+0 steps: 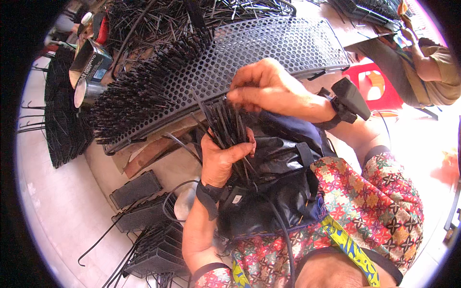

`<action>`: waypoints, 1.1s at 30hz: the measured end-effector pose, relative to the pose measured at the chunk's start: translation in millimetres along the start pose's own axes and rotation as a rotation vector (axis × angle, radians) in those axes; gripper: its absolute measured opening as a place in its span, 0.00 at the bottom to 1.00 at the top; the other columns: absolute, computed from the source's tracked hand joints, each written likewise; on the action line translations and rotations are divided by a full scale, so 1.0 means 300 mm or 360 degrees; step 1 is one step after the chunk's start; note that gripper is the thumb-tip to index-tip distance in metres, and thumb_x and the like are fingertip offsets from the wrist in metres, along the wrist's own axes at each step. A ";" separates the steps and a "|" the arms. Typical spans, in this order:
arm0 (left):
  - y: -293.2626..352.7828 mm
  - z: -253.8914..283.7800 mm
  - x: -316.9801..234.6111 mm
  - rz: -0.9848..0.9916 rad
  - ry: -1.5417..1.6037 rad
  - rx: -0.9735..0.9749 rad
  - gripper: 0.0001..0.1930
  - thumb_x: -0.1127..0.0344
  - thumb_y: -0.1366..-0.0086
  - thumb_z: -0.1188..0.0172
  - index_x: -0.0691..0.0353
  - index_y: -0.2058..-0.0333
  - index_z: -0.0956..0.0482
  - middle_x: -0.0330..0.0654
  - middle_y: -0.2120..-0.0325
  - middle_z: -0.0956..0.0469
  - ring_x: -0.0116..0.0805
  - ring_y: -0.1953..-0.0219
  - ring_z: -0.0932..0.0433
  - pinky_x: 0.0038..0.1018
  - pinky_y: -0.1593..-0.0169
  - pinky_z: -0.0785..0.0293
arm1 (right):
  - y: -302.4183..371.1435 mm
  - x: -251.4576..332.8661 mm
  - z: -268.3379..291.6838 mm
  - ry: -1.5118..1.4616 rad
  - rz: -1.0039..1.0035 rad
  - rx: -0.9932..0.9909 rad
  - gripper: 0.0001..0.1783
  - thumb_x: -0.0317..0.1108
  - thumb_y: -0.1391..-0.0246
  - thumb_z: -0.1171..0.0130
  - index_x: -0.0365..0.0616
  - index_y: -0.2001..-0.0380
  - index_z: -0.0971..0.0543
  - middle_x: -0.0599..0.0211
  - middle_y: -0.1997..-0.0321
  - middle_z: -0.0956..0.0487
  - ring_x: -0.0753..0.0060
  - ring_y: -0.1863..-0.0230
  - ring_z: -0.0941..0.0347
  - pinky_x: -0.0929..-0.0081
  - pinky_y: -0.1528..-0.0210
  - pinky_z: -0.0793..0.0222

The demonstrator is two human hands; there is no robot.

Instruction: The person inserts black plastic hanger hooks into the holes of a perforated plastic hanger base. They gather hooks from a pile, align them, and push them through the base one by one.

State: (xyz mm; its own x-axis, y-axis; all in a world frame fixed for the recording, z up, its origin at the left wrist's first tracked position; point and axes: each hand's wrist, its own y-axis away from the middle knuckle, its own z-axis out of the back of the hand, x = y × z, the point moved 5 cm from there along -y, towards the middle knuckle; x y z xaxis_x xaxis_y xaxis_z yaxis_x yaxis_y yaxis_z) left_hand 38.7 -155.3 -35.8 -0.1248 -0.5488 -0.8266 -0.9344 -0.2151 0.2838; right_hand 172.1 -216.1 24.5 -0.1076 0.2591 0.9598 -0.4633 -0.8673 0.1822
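My left hand (222, 158) is wrapped round a bundle of thin black strips (224, 126), which stands up out of the fist in front of my lap. Just above the bundle's upper end is my right hand (264, 89), thumb and fingertips pinched together and slightly blurred; what lies between them is too small to make out. Beyond both hands stretches a black perforated tray (283, 45). Its left part is densely filled with upright black strips (132, 98), while rows of open holes show on the right part.
Loose black strips (153, 29) lie heaped behind the tray. An open box (91, 62) and a metal can (87, 93) stand at its left end. Black trays (161, 249) are stacked at lower left. Black cloth (269, 206) covers my lap. Another person (427, 72) sits at right near a red chair (377, 86).
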 end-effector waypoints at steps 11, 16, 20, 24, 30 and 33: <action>0.032 0.043 -0.011 -0.0064 0.0207 -0.0199 0.12 0.76 0.53 0.37 0.67 0.67 0.27 0.42 0.76 0.24 0.30 0.76 0.24 0.25 0.72 0.26 | -0.202 0.174 -0.010 0.0327 0.1067 -0.0873 0.06 0.29 0.49 0.39 0.39 0.68 0.21 0.71 0.79 0.22 0.85 0.78 0.26 0.87 0.76 0.30; 0.040 0.051 -0.015 -0.0038 0.0157 -0.0223 0.13 0.77 0.54 0.39 0.67 0.67 0.28 0.42 0.77 0.24 0.30 0.77 0.25 0.24 0.71 0.27 | -0.282 0.181 -0.088 0.0682 0.1433 -0.0981 0.06 0.31 0.51 0.38 0.41 0.69 0.21 0.64 0.80 0.22 0.74 0.79 0.23 0.80 0.77 0.28; 0.032 0.059 -0.010 -0.0016 0.0155 -0.0185 0.13 0.78 0.54 0.39 0.68 0.67 0.28 0.42 0.77 0.24 0.30 0.77 0.25 0.24 0.71 0.27 | -0.305 0.172 -0.112 0.0915 0.1567 -0.0890 0.05 0.29 0.53 0.38 0.42 0.71 0.22 0.59 0.78 0.23 0.56 0.76 0.24 0.71 0.76 0.29; 0.027 0.067 0.003 0.0010 0.0228 -0.0165 0.13 0.77 0.54 0.39 0.67 0.67 0.28 0.42 0.76 0.24 0.30 0.77 0.25 0.25 0.71 0.26 | -0.334 0.184 -0.156 0.1305 0.1604 -0.0645 0.05 0.32 0.54 0.40 0.42 0.74 0.22 0.57 0.78 0.25 0.53 0.75 0.25 0.65 0.75 0.29; 0.028 0.060 -0.002 -0.0050 0.0288 -0.0139 0.13 0.77 0.53 0.37 0.66 0.66 0.28 0.42 0.75 0.24 0.31 0.75 0.24 0.25 0.71 0.26 | -0.356 0.220 -0.220 0.1987 0.1625 -0.0356 0.11 0.39 0.55 0.39 0.42 0.80 0.24 0.56 0.81 0.27 0.49 0.75 0.26 0.62 0.73 0.28; 0.027 0.057 -0.007 -0.0056 0.0297 -0.0107 0.14 0.78 0.52 0.37 0.66 0.65 0.28 0.42 0.74 0.24 0.31 0.75 0.24 0.25 0.70 0.26 | -0.308 0.247 -0.192 0.1803 0.1540 -0.0555 0.14 0.41 0.53 0.39 0.40 0.80 0.25 0.56 0.81 0.27 0.50 0.75 0.25 0.62 0.73 0.28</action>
State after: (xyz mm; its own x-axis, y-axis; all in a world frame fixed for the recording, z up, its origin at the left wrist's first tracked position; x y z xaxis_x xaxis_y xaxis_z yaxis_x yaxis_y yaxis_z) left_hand 25.6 -142.0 -40.2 -0.0228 -0.6788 -0.7340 -0.9120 -0.2867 0.2934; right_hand 156.3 -92.3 66.3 -0.9998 -0.0109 -0.0150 0.0178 -0.7911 -0.6115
